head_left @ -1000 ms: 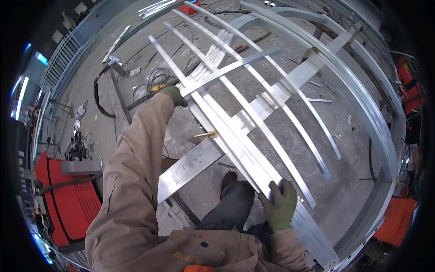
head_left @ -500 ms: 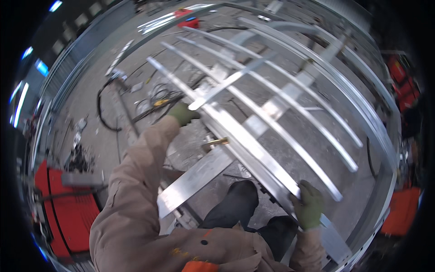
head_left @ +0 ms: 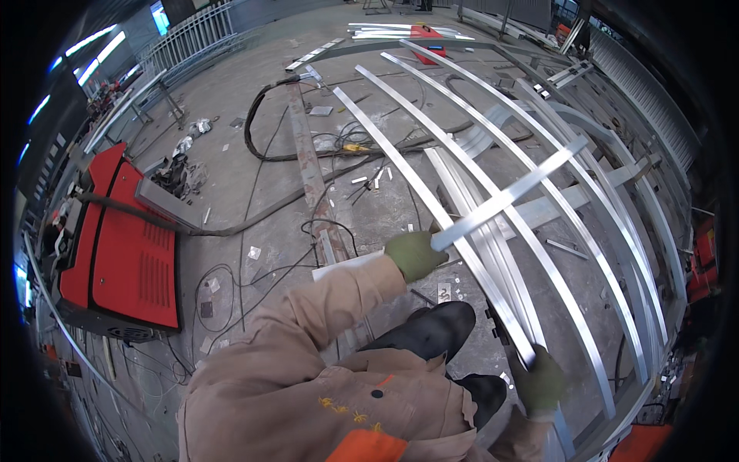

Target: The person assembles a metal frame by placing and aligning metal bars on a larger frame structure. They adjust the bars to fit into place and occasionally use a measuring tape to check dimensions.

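Note:
A silvery metal grille, made of several long parallel tubes joined by a flat crossbar (head_left: 508,192), stretches from close to my body toward the far floor. My left hand (head_left: 416,255), in a green glove, is closed on the grille where the crossbar's end meets the nearest tube (head_left: 400,165); its fingertips are partly hidden. My right hand (head_left: 536,379), also gloved in green, grips the near end of that same tube. Under the grille, a ribbed metal rail (head_left: 481,223) and a wide flat beam (head_left: 550,208) show between the tubes.
To the left stands a red machine (head_left: 127,242), with a thick black cable (head_left: 269,219) running across the concrete floor. A rusty bar (head_left: 308,165) and small metal scraps lie ahead. Far off, a red case (head_left: 426,45) sits by more tubes. Metal framing (head_left: 670,223) curves along the right.
The view has swung left, bringing the whole red machine into sight. The grille now appears farther right, both hands still holding it. The brass-coloured clamp seen earlier no longer shows.

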